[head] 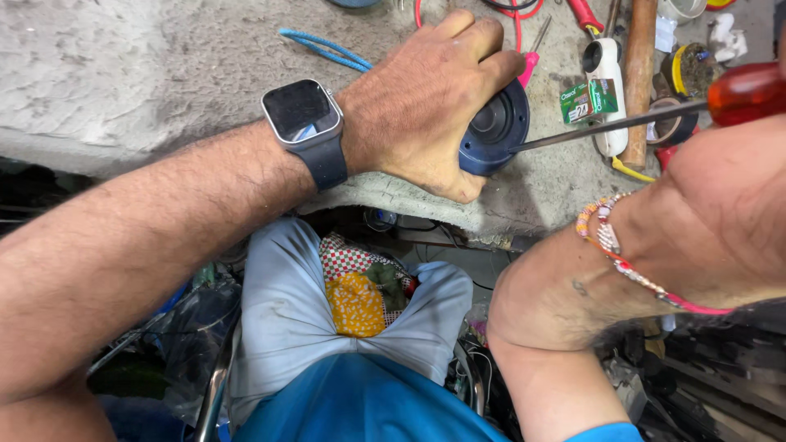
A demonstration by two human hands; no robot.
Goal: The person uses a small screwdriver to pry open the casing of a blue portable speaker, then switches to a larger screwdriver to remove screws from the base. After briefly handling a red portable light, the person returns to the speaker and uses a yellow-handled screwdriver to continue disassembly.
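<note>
My left hand (426, 98) grips a round dark blue part (496, 129) lying on its side on the grey workbench (147, 74), near the bench's front edge. A dark smartwatch sits on that wrist. My right hand (729, 188) holds a screwdriver with a red translucent handle (747, 92). Its long metal shaft (610, 125) runs left, and the tip touches the blue part's rim. A beaded bracelet and a pink thread circle my right wrist.
Behind the blue part lie a wooden handle (639, 74), a white tube-shaped object (606, 82), a small green box (588, 100), tape rolls (684, 74), red wire and a blue cord (323, 47). Below the bench are my lap and clutter.
</note>
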